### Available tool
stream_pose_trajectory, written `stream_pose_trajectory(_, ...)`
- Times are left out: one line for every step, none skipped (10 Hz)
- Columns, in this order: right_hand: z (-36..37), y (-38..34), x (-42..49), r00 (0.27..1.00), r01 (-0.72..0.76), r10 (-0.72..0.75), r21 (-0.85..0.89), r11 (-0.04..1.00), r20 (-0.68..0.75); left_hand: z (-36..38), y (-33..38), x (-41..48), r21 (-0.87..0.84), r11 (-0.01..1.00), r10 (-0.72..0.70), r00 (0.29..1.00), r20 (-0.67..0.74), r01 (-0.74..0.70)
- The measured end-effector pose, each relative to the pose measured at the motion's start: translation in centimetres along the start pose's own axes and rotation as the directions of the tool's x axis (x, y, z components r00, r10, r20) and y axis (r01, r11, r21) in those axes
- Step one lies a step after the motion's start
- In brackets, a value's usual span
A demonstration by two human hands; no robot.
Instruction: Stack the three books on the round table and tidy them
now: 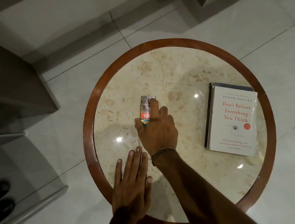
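A pile of books (232,120) lies at the right of the round table (88,117), a white one with red title on top and darker edges of other books showing beneath it. My right hand (156,129) reaches across the table's middle and grips a small printed pack (146,108) between thumb and fingers, index finger laid along its top. My left hand (131,181) lies flat, palm down with fingers extended, on the near left part of the tabletop, holding nothing.
The table has a marble-like top inside a brown wooden rim. White tiled floor surrounds it. Grey furniture (10,84) stands at the left, and a dark shoe (0,196) sits at the lower left.
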State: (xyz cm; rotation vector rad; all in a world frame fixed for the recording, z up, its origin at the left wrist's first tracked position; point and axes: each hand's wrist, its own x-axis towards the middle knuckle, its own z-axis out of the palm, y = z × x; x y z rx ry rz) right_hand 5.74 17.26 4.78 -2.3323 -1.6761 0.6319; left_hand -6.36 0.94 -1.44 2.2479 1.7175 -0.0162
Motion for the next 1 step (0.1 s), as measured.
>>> stream_pose_trajectory(-1.67, 0.49, -1.35, 0.996, -0.073, 0.068, 0.072, 0.995, 0.063, -0.01, 0.25, 0.09, -0.011, 1.0, 0.004, 1.0, 0.017, -0.003)
